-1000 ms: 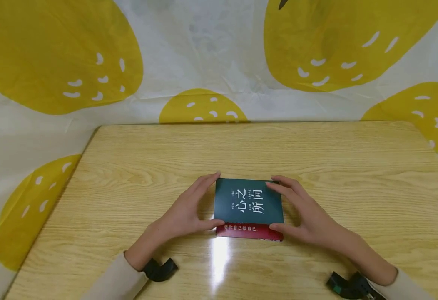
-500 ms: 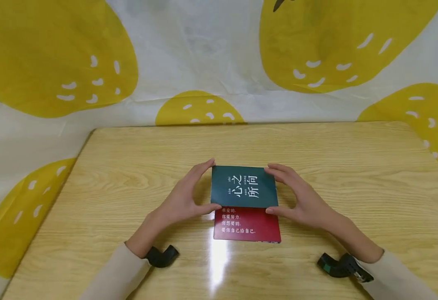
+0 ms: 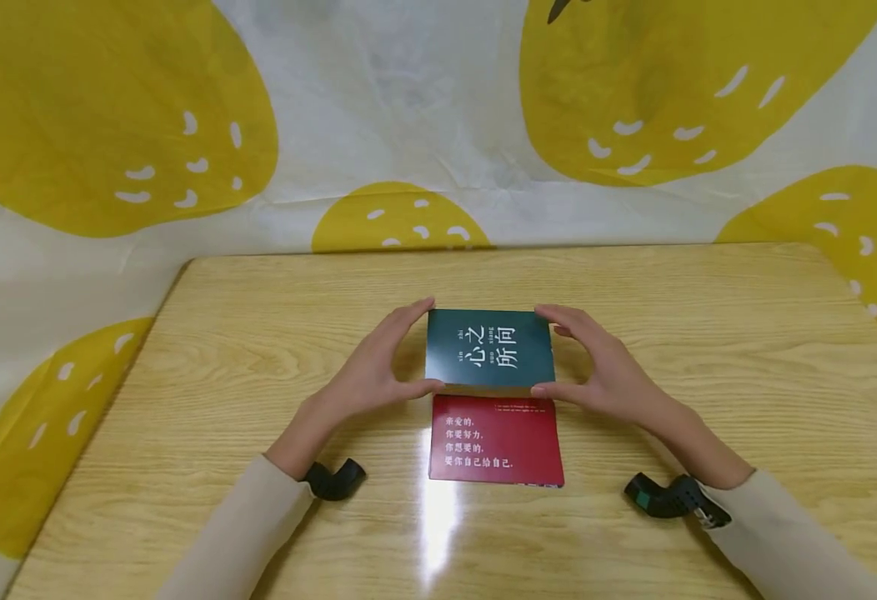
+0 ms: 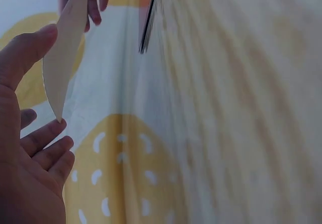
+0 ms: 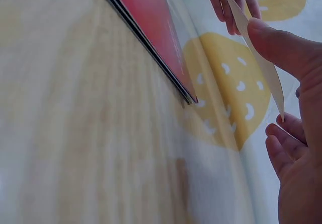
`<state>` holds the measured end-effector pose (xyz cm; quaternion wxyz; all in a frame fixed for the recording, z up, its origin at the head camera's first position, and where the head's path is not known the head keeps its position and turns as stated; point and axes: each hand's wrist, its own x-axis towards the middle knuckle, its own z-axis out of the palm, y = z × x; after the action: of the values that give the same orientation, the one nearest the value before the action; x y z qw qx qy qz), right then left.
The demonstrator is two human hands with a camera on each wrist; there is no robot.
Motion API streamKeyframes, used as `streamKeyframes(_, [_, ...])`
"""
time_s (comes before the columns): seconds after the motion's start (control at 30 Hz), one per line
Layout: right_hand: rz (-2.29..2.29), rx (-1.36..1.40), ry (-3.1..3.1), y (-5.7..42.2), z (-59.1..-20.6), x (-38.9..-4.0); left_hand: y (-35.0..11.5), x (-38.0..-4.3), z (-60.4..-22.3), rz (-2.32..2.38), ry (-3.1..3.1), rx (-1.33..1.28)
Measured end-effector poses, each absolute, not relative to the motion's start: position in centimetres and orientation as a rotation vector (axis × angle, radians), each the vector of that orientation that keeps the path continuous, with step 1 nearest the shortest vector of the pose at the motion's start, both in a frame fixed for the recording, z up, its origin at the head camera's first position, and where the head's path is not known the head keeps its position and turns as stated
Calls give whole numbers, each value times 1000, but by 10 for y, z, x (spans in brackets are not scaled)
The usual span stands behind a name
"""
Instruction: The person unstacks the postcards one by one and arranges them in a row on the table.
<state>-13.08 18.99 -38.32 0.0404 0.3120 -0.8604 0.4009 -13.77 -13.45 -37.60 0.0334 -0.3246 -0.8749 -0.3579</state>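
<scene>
A dark green card [image 3: 449, 346] with white Chinese characters is held up over the wooden table. My left hand [image 3: 363, 375] pinches its left end by the corners, thumb [image 4: 37, 45] at the near one and fingertips at the far one. At the other end my right hand [image 3: 614, 375] holds the card the same way. Both wrist views show the card thin and slightly bowed, with a pale underside [image 5: 261, 58], raised clear of the tabletop. A thin stack of cards lies just nearer to me, topped by a red card [image 3: 528, 450] with white writing.
The wood-grain table [image 3: 258, 308] reaches back to a white curtain [image 3: 378, 92] printed with big yellow fruit. Each wrist carries a black camera mount [image 3: 337, 481]. A bright reflection lies on the table left of centre, by the red card.
Both hands have lifted the green card and carried it away from me, off the stack. The red card beneath, mostly covered earlier, now shows almost whole.
</scene>
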Motion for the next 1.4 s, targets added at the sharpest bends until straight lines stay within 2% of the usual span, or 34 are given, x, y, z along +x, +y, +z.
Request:
streamKeyframes(0.93, [1258,824,-2815,189,-399,-196,-130,-195,-386,-1125,-2864,-797])
streamKeyframes(1.4, [1210,812,-2866,181,-401,-215,-136,-214,-392,-1206,-2901,-728])
